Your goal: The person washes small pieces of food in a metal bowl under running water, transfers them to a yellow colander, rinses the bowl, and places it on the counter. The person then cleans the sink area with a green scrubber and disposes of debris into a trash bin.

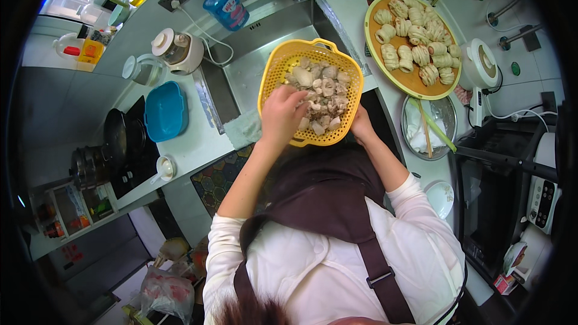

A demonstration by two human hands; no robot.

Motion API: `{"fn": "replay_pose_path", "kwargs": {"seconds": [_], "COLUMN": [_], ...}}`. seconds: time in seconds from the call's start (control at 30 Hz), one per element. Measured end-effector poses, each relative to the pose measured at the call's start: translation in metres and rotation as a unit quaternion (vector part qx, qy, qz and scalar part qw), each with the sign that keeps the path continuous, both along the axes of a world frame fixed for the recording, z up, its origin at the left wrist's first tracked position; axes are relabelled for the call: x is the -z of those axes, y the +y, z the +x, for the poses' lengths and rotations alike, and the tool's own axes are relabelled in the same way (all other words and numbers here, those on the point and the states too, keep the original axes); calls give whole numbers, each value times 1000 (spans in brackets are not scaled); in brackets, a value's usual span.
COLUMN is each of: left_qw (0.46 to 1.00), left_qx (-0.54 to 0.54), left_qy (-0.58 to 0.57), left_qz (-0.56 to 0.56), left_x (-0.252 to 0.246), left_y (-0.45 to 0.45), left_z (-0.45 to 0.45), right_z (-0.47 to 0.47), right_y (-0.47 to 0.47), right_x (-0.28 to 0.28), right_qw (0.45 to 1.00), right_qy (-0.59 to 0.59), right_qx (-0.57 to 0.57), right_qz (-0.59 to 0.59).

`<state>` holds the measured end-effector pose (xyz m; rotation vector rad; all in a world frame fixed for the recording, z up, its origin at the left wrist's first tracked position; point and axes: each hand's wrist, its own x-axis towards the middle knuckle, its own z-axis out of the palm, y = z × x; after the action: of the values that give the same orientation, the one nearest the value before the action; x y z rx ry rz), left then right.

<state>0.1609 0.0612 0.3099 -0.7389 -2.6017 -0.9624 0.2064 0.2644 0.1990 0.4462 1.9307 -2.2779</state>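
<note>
A yellow plastic colander basket [356,82] is held over the front edge of the stainless steel sink [253,61]. Pieces of pale, cooked-looking meat [327,90] fill its bottom, some with bone. My right hand [361,124] grips the basket low on its right side, with most of the fingers hidden beneath it. Over the left part of the basket, my left hand [283,108] reaches in, its fingertips bent down at the meat. Whether a piece is pinched between those fingertips cannot be told.
A round tray [375,56] of rolled, twisted dough pieces stands right of the sink, above a metal bowl [406,144] with chopsticks. Left are a blue basin [166,113], a white ladle [166,168] and a black wok [118,133]. A cloth [244,130] lies over the sink edge.
</note>
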Motion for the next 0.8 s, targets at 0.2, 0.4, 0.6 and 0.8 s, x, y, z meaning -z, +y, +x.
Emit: {"fn": "replay_pose_path", "kwargs": {"seconds": [0.2, 0.4, 0.6, 0.8], "left_qw": [995, 991, 987, 968], "left_qx": [64, 65, 47, 40], "left_qy": [6, -5, -20, -249], "left_qz": [-73, -117, -150, 19], "left_x": [-12, -7, 0, -1], "left_y": [36, 41, 47, 34], "left_z": [-16, -17, -17, -18], "right_z": [1, 4, 6, 7], "right_y": [-7, -7, -7, 0], "right_x": [-27, -38, -47, -46], "right_qw": [998, 997, 996, 995], "right_qy": [17, -7, -19, -35], "right_qx": [-41, -65, -58, -85], "right_qz": [-40, -40, -61, -44]}}
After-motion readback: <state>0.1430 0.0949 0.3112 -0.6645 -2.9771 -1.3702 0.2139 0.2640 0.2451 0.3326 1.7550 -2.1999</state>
